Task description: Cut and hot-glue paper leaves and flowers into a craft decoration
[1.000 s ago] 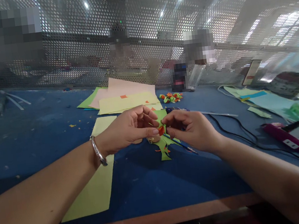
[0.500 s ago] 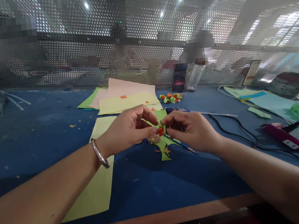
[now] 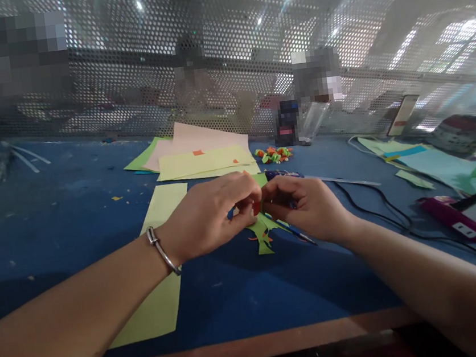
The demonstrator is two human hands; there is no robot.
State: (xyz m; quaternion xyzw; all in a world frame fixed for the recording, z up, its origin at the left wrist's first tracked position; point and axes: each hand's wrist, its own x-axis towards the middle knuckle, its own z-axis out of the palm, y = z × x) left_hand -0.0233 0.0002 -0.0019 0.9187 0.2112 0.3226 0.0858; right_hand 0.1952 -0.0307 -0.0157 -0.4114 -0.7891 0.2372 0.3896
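Both hands meet above the blue table, with a small red-orange paper piece [image 3: 256, 206] between their fingertips. My left hand [image 3: 216, 209], with a bracelet on its wrist, is closed with thumb and fingers pinching the paper from the left. My right hand [image 3: 310, 204] is closed from the other side, its fingertips at the same piece. Its exact shape is mostly hidden by the fingers. Beneath the hands lie green paper scraps [image 3: 265, 244] with curved cut-outs and small orange bits. A thin blue pen-like tool [image 3: 300, 235] lies by the right hand.
A long pale yellow sheet [image 3: 150, 317] lies under my left forearm. Pink paper [image 3: 211, 137] and other sheets are stacked behind, beside a pile of green and orange paper pieces [image 3: 274, 155]. At right are a purple power strip [image 3: 461, 219] and black cables [image 3: 390, 212]. A perforated screen [image 3: 224, 59] stands behind.
My left hand has moved right and its fingers have curled over the red-orange paper, hiding more of it. The right hand stays almost in place. A tan item under the hands is now covered.
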